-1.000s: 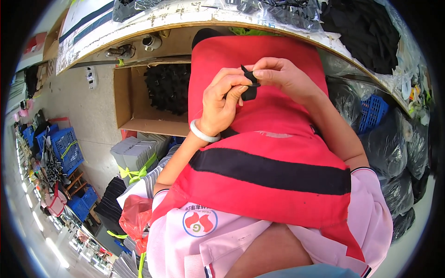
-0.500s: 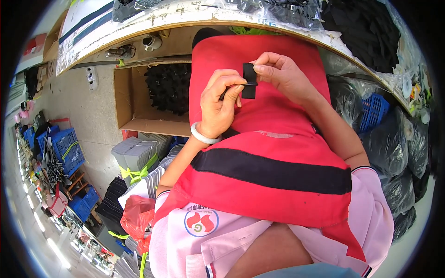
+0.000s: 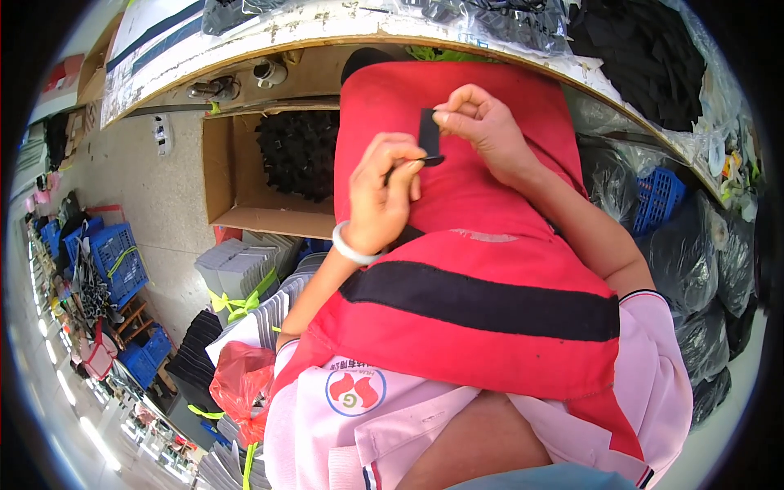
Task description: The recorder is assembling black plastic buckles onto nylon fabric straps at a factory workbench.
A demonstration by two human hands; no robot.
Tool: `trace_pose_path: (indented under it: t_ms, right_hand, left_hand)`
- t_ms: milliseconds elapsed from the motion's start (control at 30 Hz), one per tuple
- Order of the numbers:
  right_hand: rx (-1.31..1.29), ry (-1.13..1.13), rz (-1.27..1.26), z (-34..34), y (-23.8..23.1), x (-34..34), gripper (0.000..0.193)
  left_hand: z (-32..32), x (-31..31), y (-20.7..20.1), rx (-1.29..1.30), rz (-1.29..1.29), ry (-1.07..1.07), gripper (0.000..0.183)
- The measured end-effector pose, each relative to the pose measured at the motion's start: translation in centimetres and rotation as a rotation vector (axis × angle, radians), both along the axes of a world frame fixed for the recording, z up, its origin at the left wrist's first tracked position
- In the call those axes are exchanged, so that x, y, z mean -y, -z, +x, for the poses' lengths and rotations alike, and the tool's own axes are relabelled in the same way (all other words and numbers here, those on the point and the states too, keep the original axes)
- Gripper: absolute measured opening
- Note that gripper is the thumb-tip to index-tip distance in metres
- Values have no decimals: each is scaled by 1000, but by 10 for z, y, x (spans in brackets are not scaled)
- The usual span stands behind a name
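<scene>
Above my red-aproned lap (image 3: 482,196), a short black fabric strip (image 3: 428,135) stands upright between my two hands. My right hand (image 3: 488,135) pinches its upper end between thumb and fingertips. At its lower end sits a thin, dark, loop-like piece (image 3: 434,161), too small and blurred to name exactly. My left hand (image 3: 380,192), with a white bangle at the wrist, grips that piece between thumb and index finger, its other fingers curled. Whether the strip passes through the loop cannot be made out.
Ahead is a worn white table edge (image 3: 343,33). A cardboard box (image 3: 233,219) of small black pieces stands left of my lap, near bundled grey sheets (image 3: 233,269) and a red plastic bag (image 3: 243,380). Black pieces (image 3: 641,61) and plastic-wrapped bundles (image 3: 690,253) lie right, beside a blue basket (image 3: 658,198).
Both hands and the strip have shifted slightly left. Earlier the strip's lower end hung below the dark loop; now it no longer shows below it.
</scene>
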State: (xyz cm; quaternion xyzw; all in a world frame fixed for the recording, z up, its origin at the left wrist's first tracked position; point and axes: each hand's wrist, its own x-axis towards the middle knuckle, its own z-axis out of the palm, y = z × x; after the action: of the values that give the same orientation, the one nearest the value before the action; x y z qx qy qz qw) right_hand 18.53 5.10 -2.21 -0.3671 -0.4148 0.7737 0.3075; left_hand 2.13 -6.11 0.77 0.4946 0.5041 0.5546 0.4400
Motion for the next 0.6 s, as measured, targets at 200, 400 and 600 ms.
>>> trace_pose_path:
  t_ms: [200, 400, 600]
  right_hand:
    - [174, -247, 12, 10, 0, -4, 15]
    - [601, 51, 811, 62, -52, -48, 13]
    - [1295, 240, 1493, 142, -52, -153, 19]
  left_hand:
    - [-101, 51, 27, -147, -404, -411, 20]
    - [-175, 87, 99, 888, -459, -601, 17]
    - [-89, -3, 67, 904, -461, -133, 44]
